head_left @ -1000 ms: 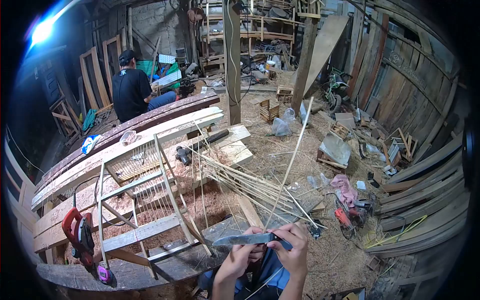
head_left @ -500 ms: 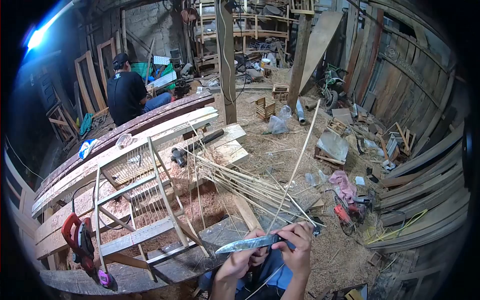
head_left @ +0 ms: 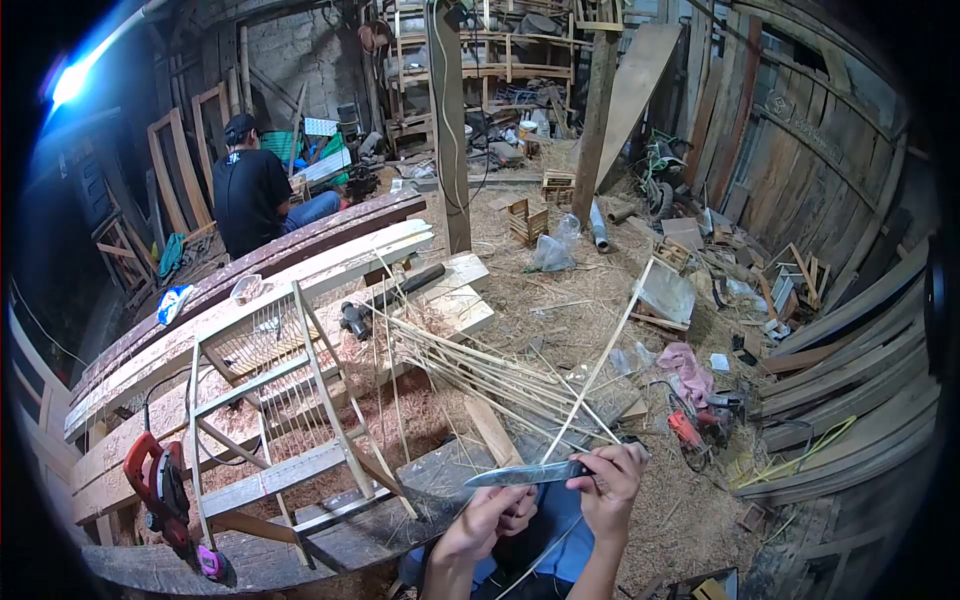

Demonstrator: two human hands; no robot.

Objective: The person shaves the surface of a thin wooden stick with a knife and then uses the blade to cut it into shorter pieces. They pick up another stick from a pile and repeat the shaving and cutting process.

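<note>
My right hand (head_left: 612, 485) is closed around the dark handle of a knife (head_left: 530, 474), whose broad blade points left. A long, thin wooden strip (head_left: 600, 365) slants up and away to the right and passes behind the blade. My left hand (head_left: 490, 520) sits under the blade with its fingers pinched on the strip, and the lower length of the strip hangs past my lap. Beyond the hands, a bundle of similar thin strips (head_left: 480, 365) lies across the bench, with a flat wooden piece (head_left: 492, 430) near my left hand.
A slatted wooden frame (head_left: 345, 440) stands on the bench (head_left: 260, 555) at left, near a red power tool (head_left: 158, 490) and a purple tape measure (head_left: 209, 562). A hammer (head_left: 355, 318) lies farther back. Another person (head_left: 250, 195) sits at far left. Shavings cover the floor.
The knife and my right hand have moved right and slightly up along the strip. The strip's far end has dropped lower and shifted a little right. My left hand has moved slightly.
</note>
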